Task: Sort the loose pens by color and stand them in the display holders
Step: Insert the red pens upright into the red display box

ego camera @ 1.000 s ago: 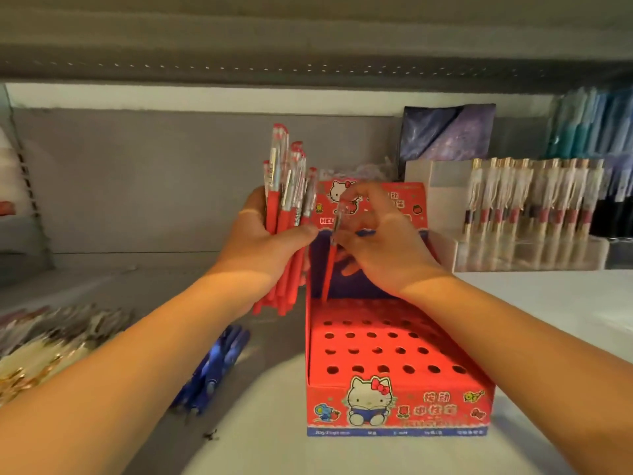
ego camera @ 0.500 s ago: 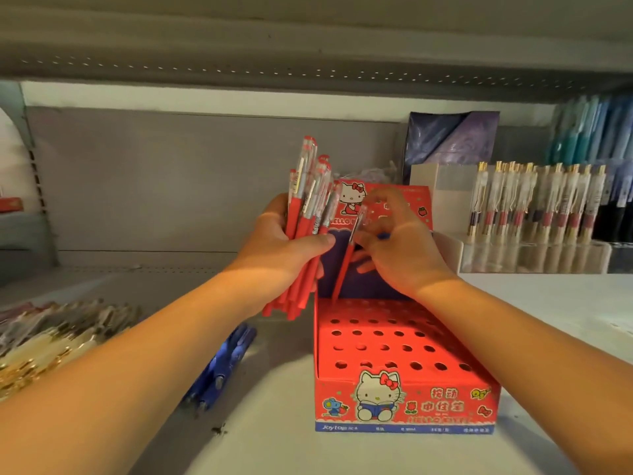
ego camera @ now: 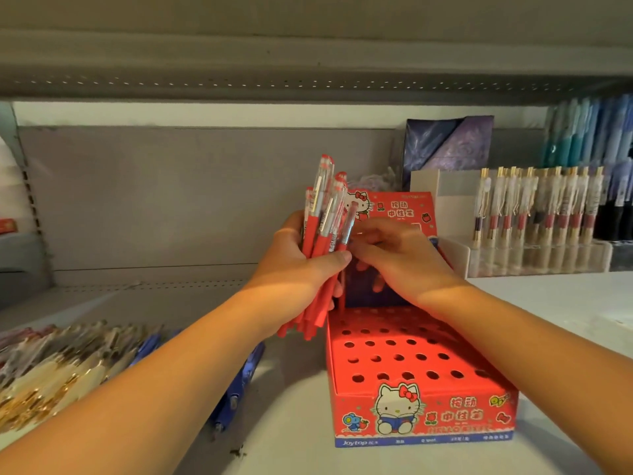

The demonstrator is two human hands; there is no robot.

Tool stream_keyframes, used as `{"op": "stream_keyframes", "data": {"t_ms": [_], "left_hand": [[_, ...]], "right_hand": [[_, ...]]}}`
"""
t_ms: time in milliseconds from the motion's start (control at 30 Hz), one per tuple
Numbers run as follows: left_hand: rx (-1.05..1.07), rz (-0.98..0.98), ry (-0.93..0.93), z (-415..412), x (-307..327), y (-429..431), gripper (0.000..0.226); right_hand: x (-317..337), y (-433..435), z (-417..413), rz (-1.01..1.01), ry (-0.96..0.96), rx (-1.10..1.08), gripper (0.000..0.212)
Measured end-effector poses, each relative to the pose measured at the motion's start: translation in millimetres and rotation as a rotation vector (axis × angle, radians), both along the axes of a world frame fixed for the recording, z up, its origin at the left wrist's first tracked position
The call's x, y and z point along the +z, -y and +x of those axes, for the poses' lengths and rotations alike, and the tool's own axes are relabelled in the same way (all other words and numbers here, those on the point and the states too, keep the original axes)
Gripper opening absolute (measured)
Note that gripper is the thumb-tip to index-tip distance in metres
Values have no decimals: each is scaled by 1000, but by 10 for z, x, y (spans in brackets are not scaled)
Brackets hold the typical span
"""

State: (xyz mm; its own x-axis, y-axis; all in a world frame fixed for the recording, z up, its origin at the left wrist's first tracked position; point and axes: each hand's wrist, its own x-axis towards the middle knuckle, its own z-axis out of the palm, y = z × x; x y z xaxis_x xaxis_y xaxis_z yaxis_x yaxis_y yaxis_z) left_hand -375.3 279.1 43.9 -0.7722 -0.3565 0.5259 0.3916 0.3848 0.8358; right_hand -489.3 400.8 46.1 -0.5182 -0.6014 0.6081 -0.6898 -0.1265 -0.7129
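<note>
The left hand (ego camera: 301, 265) is clenched around a bunch of red pens (ego camera: 320, 228), thumb pressed across the front of the barrels, holding them upright and slightly tilted just left of the red display box (ego camera: 424, 416). Their clear caps stick up above the fingers and their lower ends hang below the palm, near the box's back left corner. The right hand (ego camera: 400, 258) reaches in from the right with its fingers curled, and its fingertips appear to pinch a single red pen (ego camera: 348, 222) at the right edge of the bunch. That pen runs down behind the left thumb towards the back row of holes in the box, though whether its tip sits in a hole cannot be told. The other holes in the box's red top panel show no pens. The box stands on a white shelf (ego camera: 555, 303). Some blue pens (ego camera: 239, 382) lie flat on the shelf under the left forearm, and a heap of gold-and-white pens (ego camera: 51, 371) lies further left. To the right, a clear holder (ego camera: 455, 255) carries a row of upright pens.
</note>
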Motion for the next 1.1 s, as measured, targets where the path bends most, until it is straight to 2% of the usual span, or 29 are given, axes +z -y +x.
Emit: {"op": "stream_keyframes", "data": {"t_ms": [67,133,267,367,433,467,533,633,700,800,933,1100], "left_hand": [[-6,-32,-3,12,14,-26,30],[5,-75,-1,26,26,-42,31],[14,-132,15,42,45,-40,34],[34,-163,22,29,39,-37,34],[48,-157,1,13,30,-25,30],[55,-149,-5,4,24,-15,27],[55,-129,-14,-8,7,5,22],[57,-115,-26,-25,-1,24,19],[89,-100,-20,-33,5,46,20],[125,-72,-37,-40,34,74,21],[99,-47,-53,-20,43,58,21],[63,-32,-38,16,51,35,23]], "right_hand": [[38,11,81,-172,238,172,18],[48,7,124,-262,359,263,14],[26,-14,125,-266,397,308,10],[27,-6,108,-279,413,298,24],[33,-8,78,-293,424,321,12],[39,-10,59,-302,434,331,12],[55,-24,21,-314,455,337,30],[89,-53,-7,-334,491,312,20],[115,-66,-24,-376,526,266,28],[154,-107,-82,-416,436,140,34],[116,-129,-129,-325,207,14,39],[26,-108,-168,-225,121,-41,52]]}}
